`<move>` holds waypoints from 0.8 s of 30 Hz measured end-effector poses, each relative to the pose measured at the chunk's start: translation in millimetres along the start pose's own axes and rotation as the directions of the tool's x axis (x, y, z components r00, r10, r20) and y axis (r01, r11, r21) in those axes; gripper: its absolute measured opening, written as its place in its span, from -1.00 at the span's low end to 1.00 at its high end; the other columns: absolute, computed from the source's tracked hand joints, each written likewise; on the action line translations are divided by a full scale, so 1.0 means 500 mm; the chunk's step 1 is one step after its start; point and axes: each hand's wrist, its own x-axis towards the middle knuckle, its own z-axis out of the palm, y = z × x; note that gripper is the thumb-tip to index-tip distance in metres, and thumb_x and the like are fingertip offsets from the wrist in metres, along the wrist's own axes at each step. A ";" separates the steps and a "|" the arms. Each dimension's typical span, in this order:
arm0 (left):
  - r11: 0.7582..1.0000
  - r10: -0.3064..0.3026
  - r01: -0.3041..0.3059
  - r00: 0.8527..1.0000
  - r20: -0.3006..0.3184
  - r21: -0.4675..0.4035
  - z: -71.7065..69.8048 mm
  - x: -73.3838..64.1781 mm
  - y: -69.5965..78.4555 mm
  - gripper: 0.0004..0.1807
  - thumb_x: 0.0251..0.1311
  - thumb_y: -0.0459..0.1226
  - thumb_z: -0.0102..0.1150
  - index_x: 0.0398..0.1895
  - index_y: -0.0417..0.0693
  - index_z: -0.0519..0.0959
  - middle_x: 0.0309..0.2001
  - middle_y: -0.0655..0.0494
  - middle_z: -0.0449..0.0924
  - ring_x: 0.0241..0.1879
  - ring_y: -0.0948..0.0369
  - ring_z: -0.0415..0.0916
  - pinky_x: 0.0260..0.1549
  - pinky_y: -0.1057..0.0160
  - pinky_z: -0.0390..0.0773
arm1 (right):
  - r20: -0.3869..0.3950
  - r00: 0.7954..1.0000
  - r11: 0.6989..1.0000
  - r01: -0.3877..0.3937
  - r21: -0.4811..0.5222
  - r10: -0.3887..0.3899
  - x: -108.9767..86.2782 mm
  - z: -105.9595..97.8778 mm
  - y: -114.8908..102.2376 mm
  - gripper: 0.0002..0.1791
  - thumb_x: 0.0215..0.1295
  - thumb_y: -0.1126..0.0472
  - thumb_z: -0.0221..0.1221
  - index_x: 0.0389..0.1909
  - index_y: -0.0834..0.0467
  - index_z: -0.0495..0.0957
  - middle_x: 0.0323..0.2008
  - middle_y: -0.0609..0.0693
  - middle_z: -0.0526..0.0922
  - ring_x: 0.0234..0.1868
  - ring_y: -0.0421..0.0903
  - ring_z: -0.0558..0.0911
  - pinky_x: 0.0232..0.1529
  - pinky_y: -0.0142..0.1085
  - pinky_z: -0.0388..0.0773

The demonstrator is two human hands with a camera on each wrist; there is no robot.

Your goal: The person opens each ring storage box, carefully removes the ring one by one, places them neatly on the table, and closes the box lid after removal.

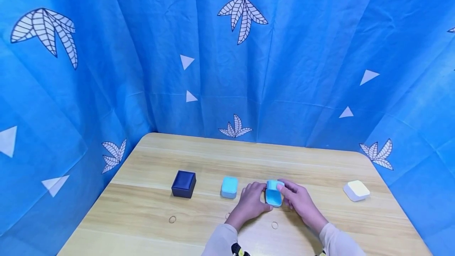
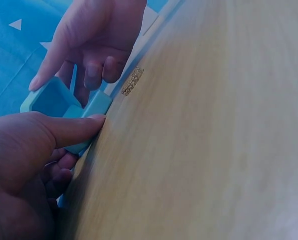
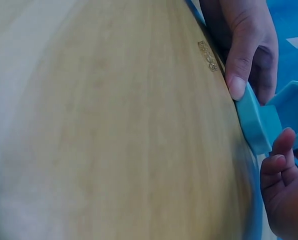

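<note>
A turquoise ring box [image 1: 273, 197] stands on the table with its lid raised. My left hand [image 1: 251, 202] grips the base from the left; its thumb [image 2: 84, 127] presses the near side in the left wrist view. From the right, my right hand [image 1: 300, 200] holds the raised lid [image 2: 51, 97], thumb on its edge and other fingers curled beside the box. In the right wrist view the open interior of the box [image 3: 256, 120] shows between both hands. A gold-coloured ring [image 1: 275, 225] lies on the table just in front of the box.
Left of my hands stand a closed turquoise box [image 1: 229, 187] and a dark blue box [image 1: 183, 184]. A white box with a cream top [image 1: 356, 191] sits at the right. Two more rings lie nearer: one ring [image 1: 172, 219] at left, another ring [image 1: 227, 215] beside my left wrist.
</note>
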 end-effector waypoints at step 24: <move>1.000 -0.018 0.019 1.000 -0.016 0.020 0.007 0.002 0.000 -0.20 -0.04 -0.04 0.57 0.31 -0.05 0.51 0.10 0.22 0.56 0.11 0.18 0.43 0.08 0.19 0.39 | 0.085 0.994 0.992 0.074 -0.102 -0.065 -0.017 -0.021 -0.006 -0.30 0.21 0.00 0.40 0.35 0.14 0.48 -0.58 -0.01 0.46 -0.59 -0.15 0.44 -0.59 -0.37 0.43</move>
